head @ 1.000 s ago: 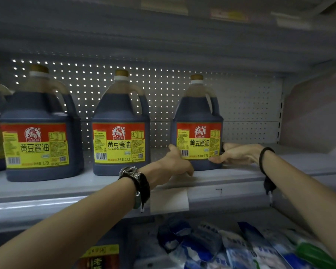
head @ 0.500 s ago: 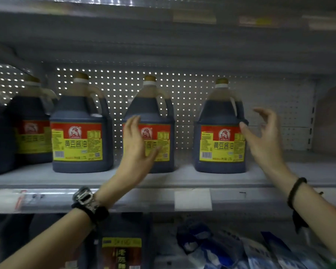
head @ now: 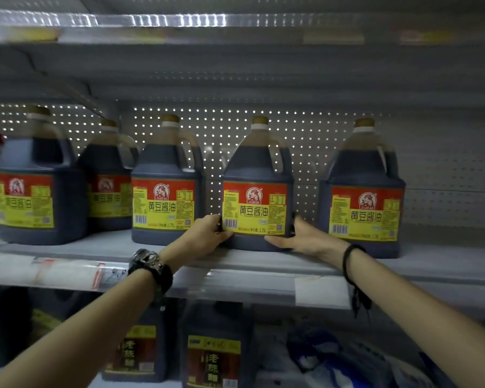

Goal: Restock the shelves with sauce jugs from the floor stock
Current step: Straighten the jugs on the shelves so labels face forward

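Note:
Several dark sauce jugs with red and yellow labels stand in a row on the grey shelf (head: 252,264). Both my hands are on the second jug from the right (head: 256,169). My left hand (head: 207,238), with a watch on its wrist, grips the jug's lower left corner. At the lower right corner, my right hand (head: 301,238) holds it with the thumb up the side and the fingers along the base. The jug stands upright on the shelf. The rightmost jug (head: 364,175) stands a hand's width further right.
More jugs stand to the left: one (head: 165,163) close by, another (head: 34,163) at the front left and one (head: 109,161) behind. An upper shelf (head: 235,26) hangs overhead. Below are dark vinegar bottles (head: 213,357) and blue-and-white packs (head: 333,359). Bare shelf lies right of the last jug.
Both hands let go of the rightmost jug, lifted open into the air, then came down on the jug to its left. The view has shifted left.

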Demonstrator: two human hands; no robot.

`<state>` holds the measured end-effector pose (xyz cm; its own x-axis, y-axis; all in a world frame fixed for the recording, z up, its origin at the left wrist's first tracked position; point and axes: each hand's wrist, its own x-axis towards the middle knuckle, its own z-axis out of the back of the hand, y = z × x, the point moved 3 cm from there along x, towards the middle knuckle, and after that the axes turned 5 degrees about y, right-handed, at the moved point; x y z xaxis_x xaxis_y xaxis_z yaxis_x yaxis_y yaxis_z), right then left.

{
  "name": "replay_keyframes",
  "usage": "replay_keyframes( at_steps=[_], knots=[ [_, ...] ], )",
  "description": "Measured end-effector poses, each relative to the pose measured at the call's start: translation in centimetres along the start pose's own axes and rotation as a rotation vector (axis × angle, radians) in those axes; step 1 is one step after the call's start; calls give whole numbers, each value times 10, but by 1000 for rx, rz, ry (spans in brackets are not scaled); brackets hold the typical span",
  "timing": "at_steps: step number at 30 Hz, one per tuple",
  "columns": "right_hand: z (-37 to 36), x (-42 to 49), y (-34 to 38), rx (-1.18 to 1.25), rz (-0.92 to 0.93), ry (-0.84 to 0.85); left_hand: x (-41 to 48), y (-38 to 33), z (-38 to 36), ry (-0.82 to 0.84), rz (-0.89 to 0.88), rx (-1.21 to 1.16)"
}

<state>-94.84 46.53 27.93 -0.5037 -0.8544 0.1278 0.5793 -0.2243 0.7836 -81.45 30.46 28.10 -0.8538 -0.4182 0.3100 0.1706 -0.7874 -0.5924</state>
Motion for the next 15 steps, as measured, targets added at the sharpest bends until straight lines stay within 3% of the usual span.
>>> replay_keyframes(
  at_steps=[8,15],
  knots=[
    [5,-1,-8,100,1,14,3,-1,-8,-19,-84,-11],
    [4,-8,-4,15,0,3,-15,-5,0,-120,-127,69]
  ],
)
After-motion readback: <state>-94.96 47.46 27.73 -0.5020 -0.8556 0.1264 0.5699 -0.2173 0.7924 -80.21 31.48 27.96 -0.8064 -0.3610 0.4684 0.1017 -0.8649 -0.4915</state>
